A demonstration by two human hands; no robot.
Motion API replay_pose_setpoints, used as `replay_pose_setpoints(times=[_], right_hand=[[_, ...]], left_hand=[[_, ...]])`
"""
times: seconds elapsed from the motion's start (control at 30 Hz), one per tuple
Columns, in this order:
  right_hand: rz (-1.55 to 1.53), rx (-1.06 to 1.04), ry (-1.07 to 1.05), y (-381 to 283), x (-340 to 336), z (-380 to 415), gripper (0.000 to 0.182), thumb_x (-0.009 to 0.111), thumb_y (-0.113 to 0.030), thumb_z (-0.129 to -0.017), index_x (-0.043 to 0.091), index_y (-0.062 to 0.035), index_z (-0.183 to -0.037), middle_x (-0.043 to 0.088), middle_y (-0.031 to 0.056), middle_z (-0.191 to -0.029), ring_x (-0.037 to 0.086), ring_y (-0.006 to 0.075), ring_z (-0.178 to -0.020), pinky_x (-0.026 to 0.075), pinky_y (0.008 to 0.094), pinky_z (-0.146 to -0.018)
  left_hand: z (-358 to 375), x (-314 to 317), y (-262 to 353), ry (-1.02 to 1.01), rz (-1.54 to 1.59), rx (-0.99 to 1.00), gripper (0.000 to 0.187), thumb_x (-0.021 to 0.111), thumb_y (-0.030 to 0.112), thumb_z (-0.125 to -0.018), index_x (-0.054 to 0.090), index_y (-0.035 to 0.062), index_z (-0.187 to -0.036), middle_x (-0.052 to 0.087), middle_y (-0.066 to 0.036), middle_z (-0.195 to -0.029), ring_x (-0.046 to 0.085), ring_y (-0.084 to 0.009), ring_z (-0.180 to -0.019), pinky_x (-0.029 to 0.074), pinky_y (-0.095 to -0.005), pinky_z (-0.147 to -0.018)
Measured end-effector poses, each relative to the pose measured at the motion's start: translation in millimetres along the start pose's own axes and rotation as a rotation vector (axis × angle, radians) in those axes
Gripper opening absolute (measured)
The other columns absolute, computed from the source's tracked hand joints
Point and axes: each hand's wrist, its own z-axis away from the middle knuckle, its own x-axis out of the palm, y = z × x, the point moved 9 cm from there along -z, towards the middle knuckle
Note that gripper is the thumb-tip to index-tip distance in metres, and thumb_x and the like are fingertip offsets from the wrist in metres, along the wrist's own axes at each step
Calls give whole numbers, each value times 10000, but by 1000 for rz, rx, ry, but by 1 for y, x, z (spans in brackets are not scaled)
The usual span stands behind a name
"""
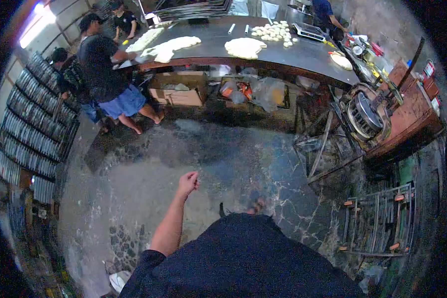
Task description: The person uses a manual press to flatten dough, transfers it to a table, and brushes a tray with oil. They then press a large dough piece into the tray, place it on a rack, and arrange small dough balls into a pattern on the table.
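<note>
My left hand hangs in front of me over the concrete floor, its fingers curled in. Nothing shows in it and it touches nothing. My right hand is out of the picture. Ahead stands a long dark metal-topped worktable. On it lie a flat, spread piece of dough, a thick dough mass and a cluster of small dough balls. Two short white rods lie between these. Another pale piece of dough rests near the table's right end.
A person in blue shorts works at the table's left end, with others behind. Metal trays fill a rack at left. Under the table are a cardboard box and plastic bags. A machine with a large wheel and a metal frame stand right.
</note>
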Motion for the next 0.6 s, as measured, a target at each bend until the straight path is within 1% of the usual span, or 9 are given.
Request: replay_pose_setpoints(times=[0.1,0.23,0.33,0.4,0.47,0.5,0.53,0.57,0.6], right_hand=[[-21,24,-7,-30,-29,-45,307,592,-316,-796,723,-39,-804,701,172,-802,685,326,-727,524,471,-647],[118,-82,-28,-100,-81,-145,284,592,-302,-798,729,-54,-796,703,155,-770,689,312,-691,529,463,-631],[566,-470,29,-233,-153,-226,267,592,-292,-800,734,-66,-790,704,143,-747,691,302,-665,532,457,-618],[723,-600,263,-347,-239,-277,257,593,-285,-802,737,-73,-786,705,135,-731,693,295,-647,534,454,-610],[-226,-359,458,-412,-348,-321,316,576,-293,-836,698,-6,-785,686,181,-743,691,324,-735,530,431,-676],[-90,-621,632,-478,-404,-297,360,590,-334,-846,697,10,-836,670,200,-742,687,320,-743,525,413,-685],[-279,-661,583,-554,-470,-297,372,610,-354,-841,704,1,-903,675,203,-775,688,309,-757,517,395,-694],[-356,-606,609,-593,-506,-268,346,624,-339,-839,704,-18,-939,679,197,-788,691,291,-772,514,377,-711],[-312,-654,660,-632,-532,-250,294,628,-300,-849,719,-46,-965,698,171,-824,698,261,-808,518,359,-741]], left_hand=[[-50,21,-17,-32,42,-112,312,588,319,-946,676,26,-1005,630,-58,-654,567,-127,-493,440,-285,-443],[-76,24,-119,-127,-329,-334,303,516,313,-962,665,59,-894,646,-77,-690,594,-139,-539,447,-298,-457],[-44,12,-168,-259,-543,-558,306,509,315,-958,655,67,-855,639,-73,-671,590,-148,-532,441,-314,-450],[-40,11,-172,-261,-535,-647,310,505,317,-955,649,72,-829,634,-70,-659,588,-154,-528,437,-325,-445],[-45,13,-166,-245,-501,-708,315,501,318,-951,642,78,-803,629,-67,-646,586,-160,-523,433,-336,-441],[-57,18,-167,-234,-478,-724,319,499,318,-950,639,80,-790,627,-66,-640,585,-163,-521,431,-341,-439],[-78,26,-160,-235,-463,-740,323,496,319,-948,635,83,-777,624,-64,-633,584,-167,-519,429,-347,-436],[-106,32,-153,-234,-452,-733,327,494,320,-947,632,86,-765,622,-63,-627,583,-170,-516,427,-352,-434],[-138,39,-145,-239,-438,-711,332,492,320,-945,629,88,-752,620,-62,-621,581,-173,-514,425,-358,-432]])
